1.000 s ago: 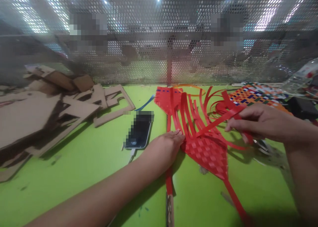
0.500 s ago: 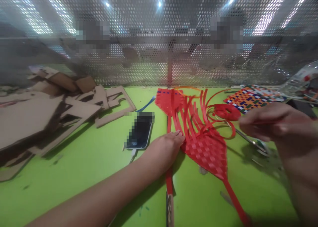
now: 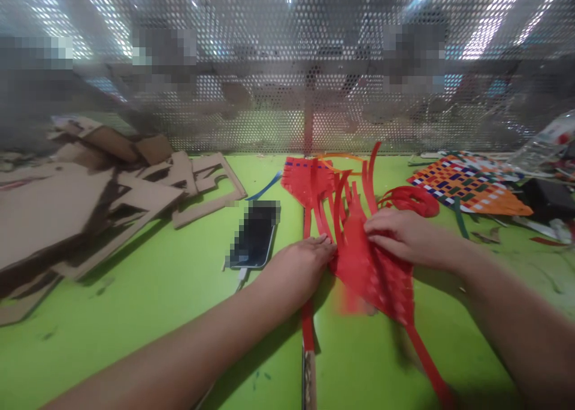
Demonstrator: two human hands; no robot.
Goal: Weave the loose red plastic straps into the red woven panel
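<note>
Left fingers (image 3: 327,246) lie flat, unclamped, on the red weave (image 3: 399,287); whether right fingers (image 3: 381,225) clamp is unclear. Weaving seems underway; next, tighten strips (image 3: 369,188).

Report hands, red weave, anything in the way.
Left hand against red weave, left edge; right hand upper right, grip blurred. Loose strips at weave's far end. Phone nearby, clear of weave.

Red checked woven piece (image 3: 399,283), lime-green table (image 3: 135,290), orange mat (image 3: 469,185) chequered blue and white
</note>
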